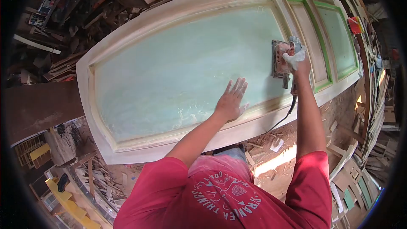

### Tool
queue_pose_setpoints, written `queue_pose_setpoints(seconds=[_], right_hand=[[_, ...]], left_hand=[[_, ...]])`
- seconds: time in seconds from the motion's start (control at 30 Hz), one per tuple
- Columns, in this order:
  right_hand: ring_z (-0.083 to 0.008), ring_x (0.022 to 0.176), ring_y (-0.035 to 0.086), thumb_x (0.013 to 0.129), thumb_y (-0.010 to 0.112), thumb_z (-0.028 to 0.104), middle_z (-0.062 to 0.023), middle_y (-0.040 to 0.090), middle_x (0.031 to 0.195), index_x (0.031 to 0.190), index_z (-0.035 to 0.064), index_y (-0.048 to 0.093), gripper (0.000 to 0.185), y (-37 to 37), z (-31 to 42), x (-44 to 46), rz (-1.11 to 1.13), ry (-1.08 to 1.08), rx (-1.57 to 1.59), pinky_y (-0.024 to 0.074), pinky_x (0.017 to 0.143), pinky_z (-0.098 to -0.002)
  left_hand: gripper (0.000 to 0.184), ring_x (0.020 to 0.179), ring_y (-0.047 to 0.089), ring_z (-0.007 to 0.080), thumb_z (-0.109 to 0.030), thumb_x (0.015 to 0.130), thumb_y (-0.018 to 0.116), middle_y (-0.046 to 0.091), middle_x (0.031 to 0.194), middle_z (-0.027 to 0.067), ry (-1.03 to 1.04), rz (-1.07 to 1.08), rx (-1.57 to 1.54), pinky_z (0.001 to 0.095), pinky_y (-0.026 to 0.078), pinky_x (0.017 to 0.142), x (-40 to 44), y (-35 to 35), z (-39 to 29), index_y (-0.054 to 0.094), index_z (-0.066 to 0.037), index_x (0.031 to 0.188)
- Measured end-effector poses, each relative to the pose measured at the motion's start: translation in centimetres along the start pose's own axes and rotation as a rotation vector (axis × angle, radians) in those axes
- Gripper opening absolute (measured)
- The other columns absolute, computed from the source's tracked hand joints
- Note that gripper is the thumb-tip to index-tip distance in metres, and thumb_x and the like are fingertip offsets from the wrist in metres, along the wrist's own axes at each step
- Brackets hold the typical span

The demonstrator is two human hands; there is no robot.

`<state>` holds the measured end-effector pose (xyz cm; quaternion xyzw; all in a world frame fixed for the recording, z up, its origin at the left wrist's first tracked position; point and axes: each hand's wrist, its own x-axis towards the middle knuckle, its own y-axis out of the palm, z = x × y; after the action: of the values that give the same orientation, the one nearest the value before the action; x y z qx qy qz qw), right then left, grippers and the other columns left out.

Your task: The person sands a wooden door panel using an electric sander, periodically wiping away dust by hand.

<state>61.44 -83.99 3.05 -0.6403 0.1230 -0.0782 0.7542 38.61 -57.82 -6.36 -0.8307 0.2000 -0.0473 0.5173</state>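
Observation:
A large panelled door (140, 143) lies flat before me, with a pale green main panel inside a whitish frame. My right hand (299, 61), partly covered in a white glove, is wrapped round an electric sander (280, 58). The sander rests at the right end of the big panel, near its moulding. A black power cord (290, 109) hangs from it over the door's near edge. My left hand (232, 98) lies flat on the panel by the near moulding, fingers stretched out and dusty, holding nothing.
Smaller panels with bright green borders (324, 51) fill the door's right end. Wood offcuts (65, 65) pile up behind and to the left. Boards (371, 114) lean along the right side. Scraps and a white piece (277, 145) litter the ground near me.

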Motion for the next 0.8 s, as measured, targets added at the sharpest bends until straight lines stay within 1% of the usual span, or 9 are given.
queue_pose_setpoints(seconds=[0.03,0.13,0.23,0.33,0.4,0.53,0.63,0.73,0.8], right_hand=[[-0.0512,0.106,0.078,0.078,0.084,0.053,-0.0322,0.079,0.114,0.138,-0.0009,0.054,0.086,0.1,0.0,0.2,-0.017,-0.009,-0.014,0.0629,0.093,-0.0589],[-0.0519,0.106,0.077,0.078,0.084,0.052,-0.0319,0.079,0.113,0.136,-0.0003,0.055,0.084,0.2,0.7,-0.6,-0.017,-0.083,0.05,0.0627,0.093,-0.059],[-0.0518,0.109,0.076,0.078,0.085,0.051,-0.0323,0.078,0.117,0.135,-0.0003,0.056,0.082,-0.3,3.5,-2.5,0.051,-0.095,0.047,0.0622,0.095,-0.0579],[-0.0498,0.112,0.076,0.078,0.084,0.048,-0.0325,0.076,0.122,0.141,-0.0005,0.055,0.085,0.0,6.6,-5.4,0.044,-0.186,0.112,0.0622,0.098,-0.057],[-0.0498,0.112,0.076,0.079,0.085,0.05,-0.0318,0.075,0.125,0.143,0.0006,0.055,0.086,0.0,9.4,-7.3,0.107,-0.186,0.09,0.0622,0.098,-0.0568],[-0.0487,0.115,0.075,0.08,0.085,0.052,-0.031,0.072,0.13,0.144,0.0021,0.056,0.086,-0.4,15.2,-12.1,0.167,-0.212,0.072,0.0616,0.101,-0.0555],[-0.048,0.117,0.074,0.08,0.087,0.051,-0.0314,0.069,0.134,0.146,0.0024,0.056,0.087,1.8,17.8,-14.9,0.167,-0.291,0.103,0.0613,0.102,-0.0534],[-0.0461,0.118,0.073,0.082,0.087,0.046,-0.0302,0.069,0.132,0.147,0.0025,0.056,0.084,1.3,21.8,-18.5,0.205,-0.367,0.1,0.0618,0.102,-0.0515],[-0.0458,0.118,0.073,0.083,0.086,0.042,-0.0286,0.069,0.131,0.147,0.0029,0.057,0.081,1.7,23.5,-20.9,0.197,-0.438,0.16,0.062,0.101,-0.051]], left_hand=[[0.091,0.176,0.013,0.0323,-0.052,0.111,0.056,0.021,0.188,0.018,0.034,-0.012,-0.012,0.0528,0.008,0.143,0.0,0.2,0.0,0.023,0.001,0.178],[0.092,0.175,0.016,0.0323,-0.051,0.11,0.06,0.024,0.187,0.0166,-0.028,-0.042,-0.095,0.0527,0.01,0.143,-0.1,-1.2,2.9,0.025,-0.002,0.179],[0.093,0.174,0.019,0.0331,-0.052,0.108,0.063,0.025,0.187,0.0171,-0.175,-0.134,0.022,0.0538,0.011,0.143,0.3,-2.8,7.3,0.026,-0.003,0.178],[0.094,0.173,0.02,0.0373,-0.05,0.106,0.066,0.027,0.186,0.0194,-0.259,-0.287,0.03,0.0557,0.012,0.142,-0.9,-4.3,12.6,0.027,-0.002,0.178],[0.095,0.174,0.02,0.0368,-0.053,0.107,0.065,0.026,0.186,0.0191,-0.347,-0.34,0.084,0.056,0.012,0.142,-2.2,-4.8,15.9,0.027,-0.002,0.178],[0.095,0.173,0.02,0.039,-0.055,0.108,0.063,0.026,0.185,0.0214,-0.487,-0.393,0.161,0.0569,0.013,0.142,-6.0,-6.5,20.5,0.026,-0.002,0.178],[0.095,0.172,0.022,0.0402,-0.055,0.108,0.062,0.027,0.185,0.0229,-0.546,-0.429,0.197,0.0577,0.013,0.141,-9.7,-6.9,23.0,0.026,-0.002,0.178],[0.093,0.172,0.022,0.0403,-0.054,0.109,0.061,0.028,0.184,0.0225,-0.629,-0.43,0.215,0.0583,0.014,0.141,-14.0,-7.2,24.8,0.027,-0.001,0.178],[0.092,0.172,0.022,0.0402,-0.054,0.109,0.06,0.027,0.185,0.0224,-0.669,-0.463,0.228,0.0584,0.015,0.141,-17.0,-7.3,25.8,0.027,-0.001,0.178]])
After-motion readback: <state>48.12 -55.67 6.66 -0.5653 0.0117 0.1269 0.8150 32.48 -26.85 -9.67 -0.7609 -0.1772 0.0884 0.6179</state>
